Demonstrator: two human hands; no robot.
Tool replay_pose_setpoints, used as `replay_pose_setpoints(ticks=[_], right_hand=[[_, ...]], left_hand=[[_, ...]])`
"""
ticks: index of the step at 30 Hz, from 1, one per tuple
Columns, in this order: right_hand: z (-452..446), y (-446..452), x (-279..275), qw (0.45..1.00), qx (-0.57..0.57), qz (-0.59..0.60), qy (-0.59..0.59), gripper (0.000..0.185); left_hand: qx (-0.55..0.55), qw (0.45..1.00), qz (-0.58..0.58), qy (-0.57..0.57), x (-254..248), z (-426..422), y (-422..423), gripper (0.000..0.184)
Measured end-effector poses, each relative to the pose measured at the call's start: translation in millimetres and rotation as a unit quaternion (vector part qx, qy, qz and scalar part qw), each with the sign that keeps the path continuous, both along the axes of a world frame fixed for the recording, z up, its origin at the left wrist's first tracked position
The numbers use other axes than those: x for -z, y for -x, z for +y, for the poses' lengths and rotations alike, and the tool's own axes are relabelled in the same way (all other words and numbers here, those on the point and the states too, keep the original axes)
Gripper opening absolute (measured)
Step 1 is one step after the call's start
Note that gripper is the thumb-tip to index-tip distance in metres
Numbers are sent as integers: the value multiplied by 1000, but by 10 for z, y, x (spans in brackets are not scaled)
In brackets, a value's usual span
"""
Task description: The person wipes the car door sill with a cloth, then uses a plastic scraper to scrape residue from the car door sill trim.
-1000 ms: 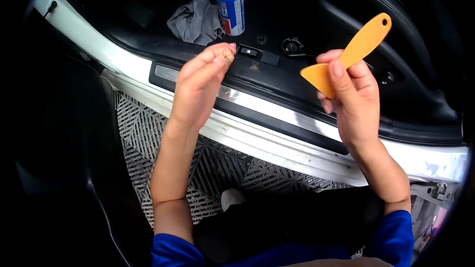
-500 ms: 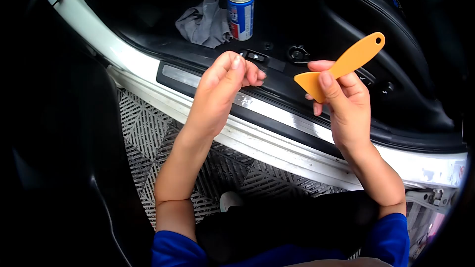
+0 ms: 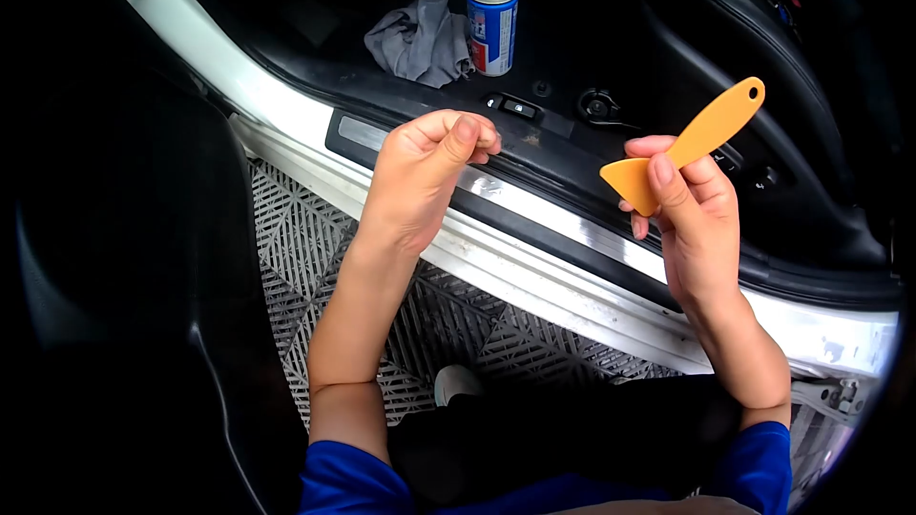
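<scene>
An orange plastic scraper (image 3: 718, 129) is held in my right hand (image 3: 701, 219), thumb on its wide blade and fingers behind. Its handle, with a hole at the end, points up and right. My left hand (image 3: 425, 172) is closed above the door sill, thumb laid against the curled fingers. Whatever those fingers may hold is hidden. Under both hands runs the car's sill, with a shiny metal sill plate (image 3: 520, 195) set in black trim. A few light marks show on the metal near my left hand.
Inside the car, a blue spray can (image 3: 493, 29) with a white nozzle stands upright beside a crumpled grey cloth (image 3: 425, 38). A black seat (image 3: 739, 19) is at the right. Grey slatted floor tiles (image 3: 296, 229) lie outside the sill, and a dark door panel (image 3: 134, 229) fills the left.
My left hand's fingers have curled in tighter. The view has shifted, so the car, can and cloth sit farther right. My right hand keeps the scraper in the same grip.
</scene>
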State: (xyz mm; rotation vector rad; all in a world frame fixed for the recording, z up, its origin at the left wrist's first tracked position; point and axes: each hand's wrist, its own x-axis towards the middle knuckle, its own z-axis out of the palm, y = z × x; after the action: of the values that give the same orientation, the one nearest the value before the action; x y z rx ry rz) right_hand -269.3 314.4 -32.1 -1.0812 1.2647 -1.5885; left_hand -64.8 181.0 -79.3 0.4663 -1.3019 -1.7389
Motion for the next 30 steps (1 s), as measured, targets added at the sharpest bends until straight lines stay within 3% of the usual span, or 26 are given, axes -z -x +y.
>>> replay_pose_setpoints(ticks=[7,14,16,18,20,22,28,30], right_hand=[[45,62,-30,999,32,43,1,27],[64,94,-72,1000,21,2,5,26],[61,112,-58,1000,22,6,8,27],[58,125,-39,1000,15,7,19,27],[85,101,-55,1000,15,6,7,26],[79,107,-65,1000,16,1,9,25],[88,169,-55,999,27,25,2,25],[131,300,-24,996,20,80,-13,32]], left_hand=[[-44,998,29,30,10,-53,-312,11],[-141,989,50,-12,65,-27,-430,13],[-189,979,45,69,153,-71,-468,24],[-223,970,53,80,176,-75,-533,28],[-261,963,22,63,167,-52,-584,36],[-222,972,2,75,245,-122,-721,42],[-285,957,-35,51,434,-210,-972,87],[-379,925,-30,27,551,-207,-1068,86]])
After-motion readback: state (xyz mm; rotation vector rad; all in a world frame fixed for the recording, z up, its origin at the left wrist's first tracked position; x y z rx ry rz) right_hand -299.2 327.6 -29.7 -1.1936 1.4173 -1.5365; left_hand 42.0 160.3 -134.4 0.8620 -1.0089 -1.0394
